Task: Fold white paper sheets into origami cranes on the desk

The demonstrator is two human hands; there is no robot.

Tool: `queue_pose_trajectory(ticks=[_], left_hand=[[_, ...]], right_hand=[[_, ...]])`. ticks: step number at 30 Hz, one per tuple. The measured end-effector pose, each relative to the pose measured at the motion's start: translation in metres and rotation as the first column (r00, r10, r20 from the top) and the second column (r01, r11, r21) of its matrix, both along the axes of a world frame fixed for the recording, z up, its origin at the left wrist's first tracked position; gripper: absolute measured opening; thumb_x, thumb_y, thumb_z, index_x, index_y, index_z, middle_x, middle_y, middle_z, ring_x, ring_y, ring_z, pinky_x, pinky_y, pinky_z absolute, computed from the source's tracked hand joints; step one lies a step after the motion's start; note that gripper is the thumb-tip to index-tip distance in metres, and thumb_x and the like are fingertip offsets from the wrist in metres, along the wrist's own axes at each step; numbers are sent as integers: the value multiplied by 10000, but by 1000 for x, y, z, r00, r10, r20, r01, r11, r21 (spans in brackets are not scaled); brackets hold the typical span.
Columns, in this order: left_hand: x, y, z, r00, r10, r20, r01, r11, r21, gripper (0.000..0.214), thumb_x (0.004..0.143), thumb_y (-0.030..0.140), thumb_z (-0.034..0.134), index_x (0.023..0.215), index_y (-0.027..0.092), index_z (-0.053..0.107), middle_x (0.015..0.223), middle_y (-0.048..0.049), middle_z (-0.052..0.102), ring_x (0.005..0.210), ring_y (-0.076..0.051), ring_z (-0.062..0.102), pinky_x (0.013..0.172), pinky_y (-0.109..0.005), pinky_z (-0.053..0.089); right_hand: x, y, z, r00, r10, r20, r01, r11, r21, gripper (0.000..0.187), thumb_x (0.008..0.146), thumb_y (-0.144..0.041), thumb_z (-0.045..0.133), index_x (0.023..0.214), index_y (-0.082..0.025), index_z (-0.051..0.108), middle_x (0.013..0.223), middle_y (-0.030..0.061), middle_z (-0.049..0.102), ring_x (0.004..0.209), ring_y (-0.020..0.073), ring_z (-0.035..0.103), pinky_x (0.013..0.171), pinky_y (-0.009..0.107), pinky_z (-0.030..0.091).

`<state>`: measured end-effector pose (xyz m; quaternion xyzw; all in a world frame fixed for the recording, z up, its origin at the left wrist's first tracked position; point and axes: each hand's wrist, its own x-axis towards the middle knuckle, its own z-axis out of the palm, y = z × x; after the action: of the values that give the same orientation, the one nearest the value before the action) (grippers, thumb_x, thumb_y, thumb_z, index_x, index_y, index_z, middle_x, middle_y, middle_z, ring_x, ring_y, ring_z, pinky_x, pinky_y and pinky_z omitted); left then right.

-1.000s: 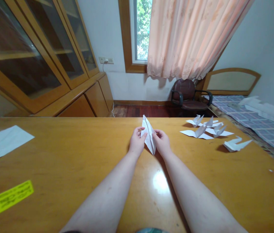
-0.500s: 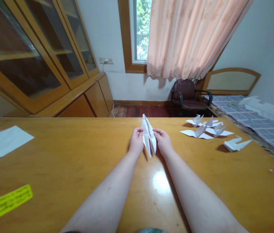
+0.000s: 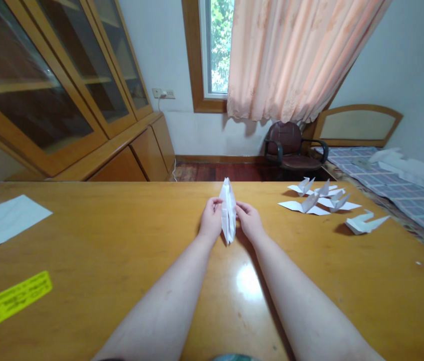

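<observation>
Both my hands hold a folded white paper piece (image 3: 228, 209) upright above the wooden table (image 3: 122, 250), near its far middle. My left hand (image 3: 211, 221) pinches its left side and my right hand (image 3: 248, 220) pinches its right side. The paper stands narrow and pointed, its flaps pressed together between my fingers. Several finished white paper cranes (image 3: 315, 199) lie on the table to the right, and one more crane (image 3: 364, 223) sits apart nearer the right edge.
A white sheet (image 3: 3, 220) lies at the table's left edge and a yellow printed strip (image 3: 7, 303) at the near left. Beyond the table stand glass-door cabinets (image 3: 57, 85), a dark office chair (image 3: 290, 148), a curtained window and a bed (image 3: 403, 190) at right.
The paper's flaps, spread apart before, have been pressed together into a narrower shape. My hands have drawn closer to each other around it.
</observation>
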<state>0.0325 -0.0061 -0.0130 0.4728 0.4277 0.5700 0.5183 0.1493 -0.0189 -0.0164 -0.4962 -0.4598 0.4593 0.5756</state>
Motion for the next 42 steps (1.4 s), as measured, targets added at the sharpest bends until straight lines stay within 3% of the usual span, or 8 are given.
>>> queue_pose_trajectory(ticks=[4, 9, 15, 21, 30, 42], left_hand=[[-1, 3, -6, 996, 12, -85, -9, 999, 43, 102, 790, 219, 483, 891, 203, 480, 746, 19, 557, 611, -102, 546, 569, -208, 442], [-1, 2, -7, 970, 79, -228, -54, 992, 114, 165, 763, 261, 553, 903, 194, 498, 867, -17, 588, 778, -138, 573, 707, -252, 451], [-5, -1, -5, 843, 213, -495, -157, 976, 151, 330, 654, 341, 683, 905, 200, 522, 922, -36, 584, 879, -183, 563, 805, -319, 431], [-8, -1, -5, 773, 306, -556, -212, 950, 228, 241, 689, 325, 642, 858, 181, 549, 932, -50, 549, 896, -182, 553, 817, -315, 432], [-12, -5, 4, 707, 317, -632, -144, 940, 310, 93, 764, 269, 552, 747, 188, 594, 853, -54, 571, 887, -202, 538, 844, -341, 410], [-11, -8, 5, 713, 284, -641, -228, 959, 171, 135, 857, 307, 413, 875, 212, 506, 752, -49, 602, 681, -193, 568, 613, -275, 401]], right_hand=[[-2, 2, -5, 987, -79, 139, 74, 996, 44, 340, 642, -251, 607, 972, -172, 582, 982, 77, 654, 795, 171, 618, 723, 302, 480], [2, -1, -2, 938, -194, 288, 195, 981, 26, 167, 650, -330, 603, 697, -177, 554, 662, 1, 603, 585, 138, 540, 585, 262, 430], [4, -4, 2, 927, -227, 298, 217, 974, 69, 185, 680, -357, 569, 626, -183, 537, 599, -21, 567, 574, 130, 507, 573, 250, 396], [3, -5, 3, 922, -237, 306, 230, 971, 59, 182, 687, -359, 555, 634, -186, 537, 599, -13, 566, 585, 143, 517, 565, 254, 394], [4, -6, 5, 900, -283, 333, 284, 958, 46, 176, 692, -358, 546, 640, -191, 546, 642, 2, 603, 618, 155, 538, 596, 265, 405], [6, -5, 7, 842, -317, 436, 352, 936, 2, 168, 690, -352, 533, 620, -200, 535, 617, 14, 599, 603, 178, 543, 583, 280, 397]])
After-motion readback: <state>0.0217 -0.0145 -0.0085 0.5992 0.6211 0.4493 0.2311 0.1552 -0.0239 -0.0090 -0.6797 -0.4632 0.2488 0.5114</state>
